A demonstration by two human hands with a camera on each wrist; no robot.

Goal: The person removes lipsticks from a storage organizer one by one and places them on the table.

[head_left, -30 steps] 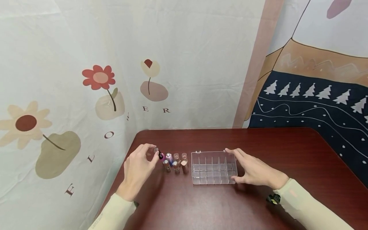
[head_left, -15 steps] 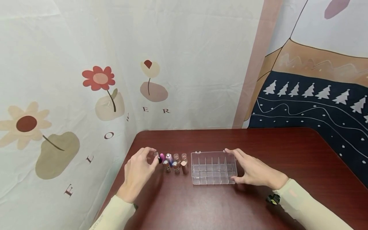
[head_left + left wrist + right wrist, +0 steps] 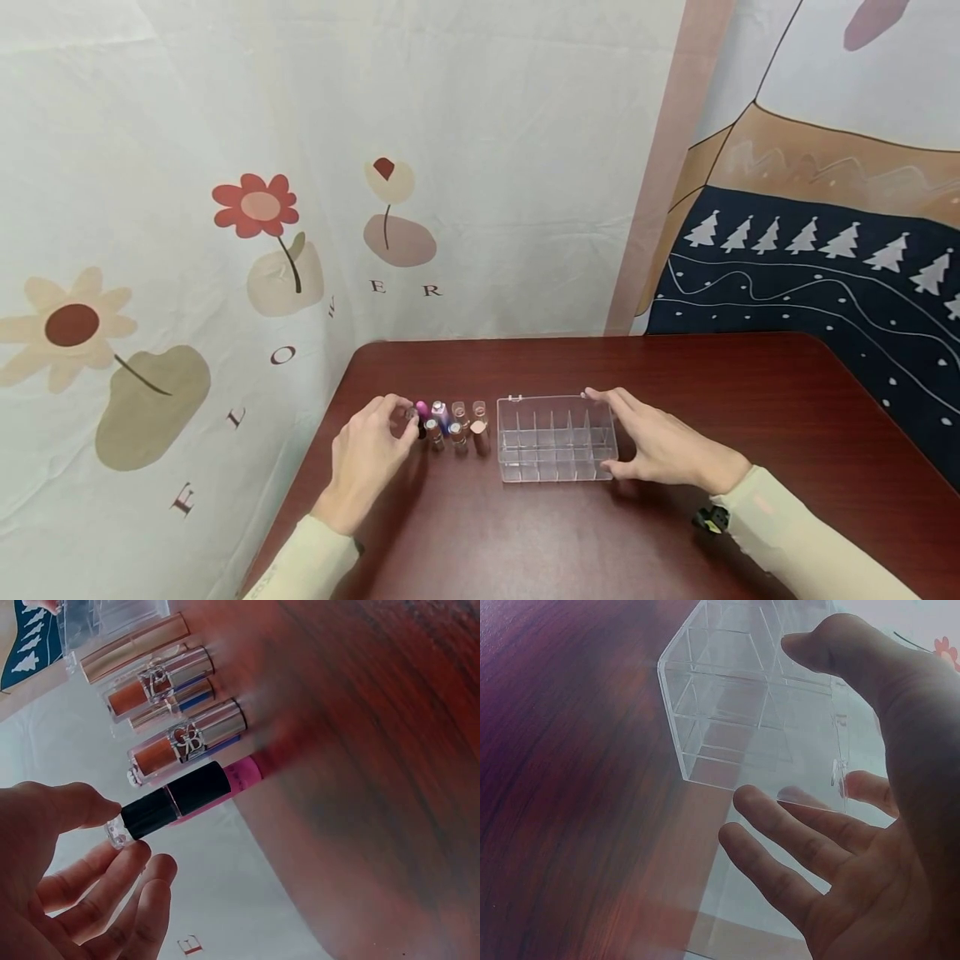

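My left hand (image 3: 371, 454) pinches the clear end of a black lipstick tube (image 3: 176, 799) between thumb and fingertips. The tube stands at the left end of a small group of lipstick tubes, beside a pink tube (image 3: 422, 409). Several others, among them a purple tube (image 3: 439, 414) and a brown one (image 3: 480, 437), stand in two short rows. Spread across the right end of a clear compartment box (image 3: 556, 477) is my right hand (image 3: 667, 442), thumb at the front corner and index finger at the back. Its other fingers extend loosely by the end wall.
The dark red-brown table (image 3: 570, 542) carries the tubes just left of the box. Behind it hangs a pale printed cloth (image 3: 510, 208), with a dark tree-patterned cloth (image 3: 810, 275) at the right.
My left hand has come down with the black lipstick tube, bringing it to the left end of the group beside the pink tube. The right hand and the box stay put.
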